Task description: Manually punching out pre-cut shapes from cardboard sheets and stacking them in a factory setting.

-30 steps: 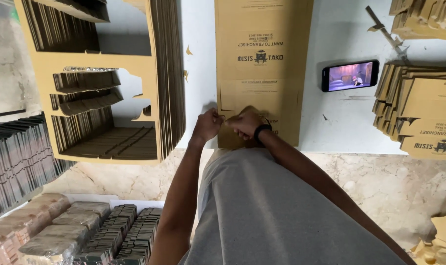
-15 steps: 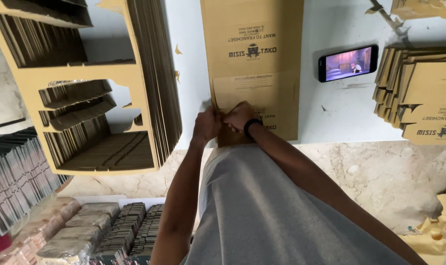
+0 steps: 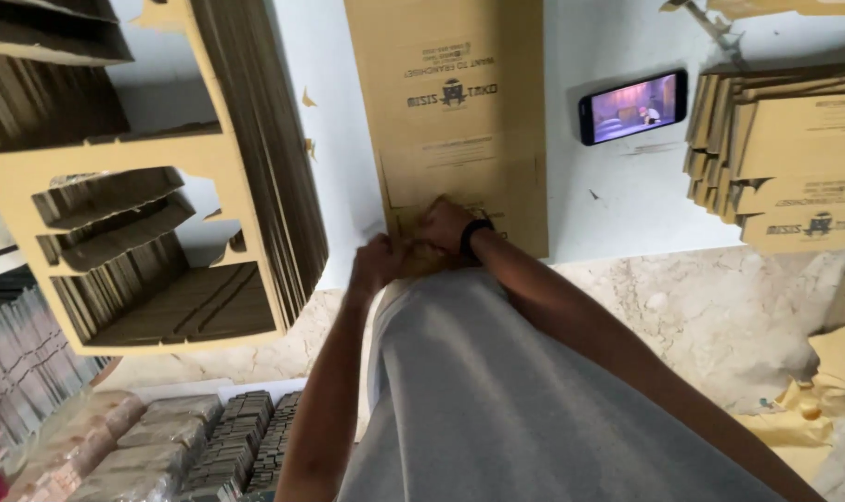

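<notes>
Hands at near edge of flat cardboard sheet [image 3: 445,112] on white counter [image 3: 617,195]: our left hand [image 3: 378,265] and right hand [image 3: 444,226] pinch its flap, fingers closed on board. We judge it light, stiff, creasable; best gripped at edges.

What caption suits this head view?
Both hands, left hand and right hand, grip a flat cardboard sheet beside a phone.

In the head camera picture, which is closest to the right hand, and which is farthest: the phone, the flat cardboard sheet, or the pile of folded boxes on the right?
1. Flat cardboard sheet: touching the right hand.
2. Phone: up and to the right, on the white table.
3. Pile of folded boxes: far right edge.
</notes>
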